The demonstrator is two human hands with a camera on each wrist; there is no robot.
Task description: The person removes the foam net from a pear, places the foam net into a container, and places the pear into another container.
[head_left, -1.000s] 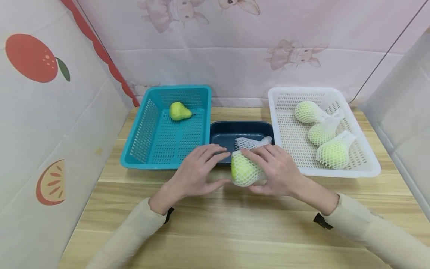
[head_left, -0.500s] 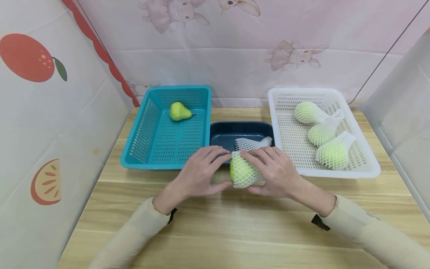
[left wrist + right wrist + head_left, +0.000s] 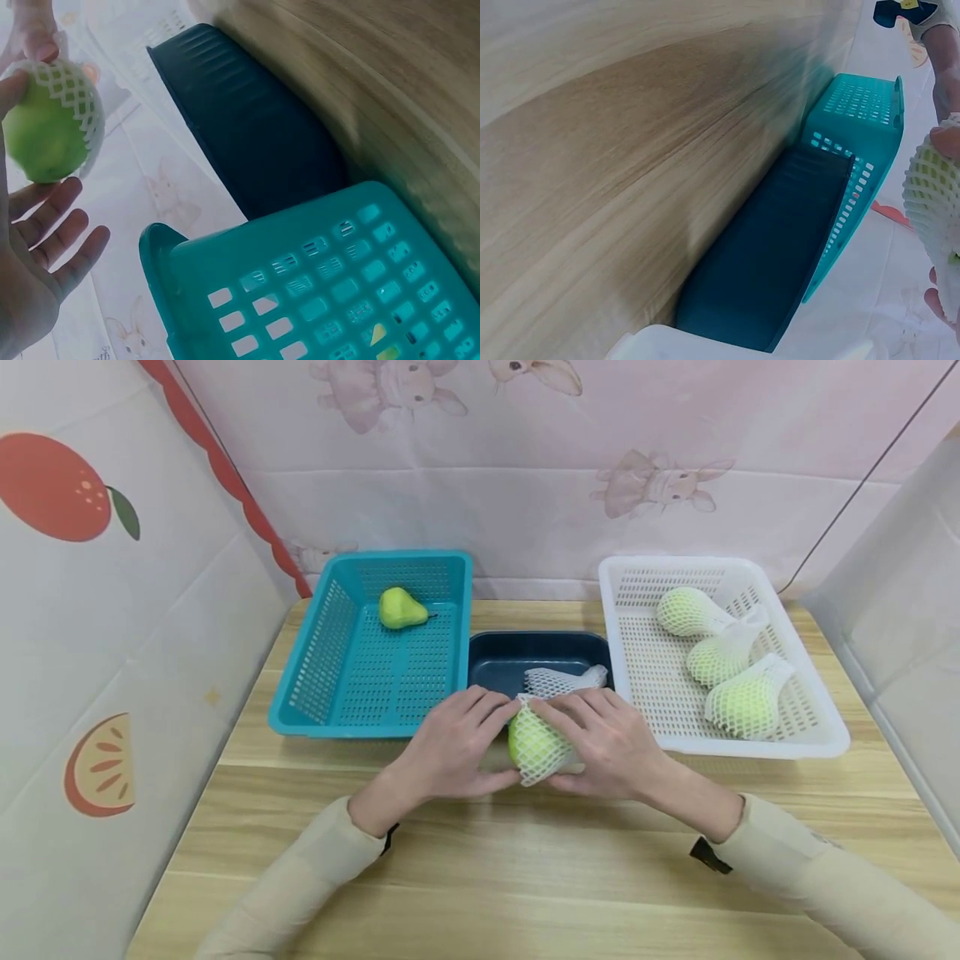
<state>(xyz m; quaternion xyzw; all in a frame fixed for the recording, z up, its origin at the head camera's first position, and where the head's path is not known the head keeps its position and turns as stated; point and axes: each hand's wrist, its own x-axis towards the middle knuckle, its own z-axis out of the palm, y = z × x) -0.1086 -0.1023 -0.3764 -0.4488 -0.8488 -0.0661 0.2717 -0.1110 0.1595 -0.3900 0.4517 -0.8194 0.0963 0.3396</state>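
A green pear point(image 3: 46, 133), partly covered by a white foam net point(image 3: 542, 745), is held up between both hands above the table's middle. My right hand point(image 3: 611, 745) grips the netted pear from the right, its fingers curled over the net. My left hand point(image 3: 457, 745) is at the bare end, thumb and forefinger pinching the net's rim; in the left wrist view its other fingers point(image 3: 64, 240) spread loosely beneath. A spare foam net point(image 3: 558, 682) lies in the dark blue tray point(image 3: 498, 664) behind the hands, its lower part hidden.
A teal basket point(image 3: 307, 693) at left holds one bare pear point(image 3: 401, 608). The white basket point(image 3: 813, 727) at right holds several netted fruits, one a netted pear point(image 3: 746, 703). The tray stands between the baskets on the wooden table point(image 3: 540, 885), with a printed cloth wall point(image 3: 525, 518) behind.
Both hands have drawn slightly closer together. The left fingers have come from beside the pear onto the net's rim, and the pear has shifted a little left and tilted. The baskets have not moved.
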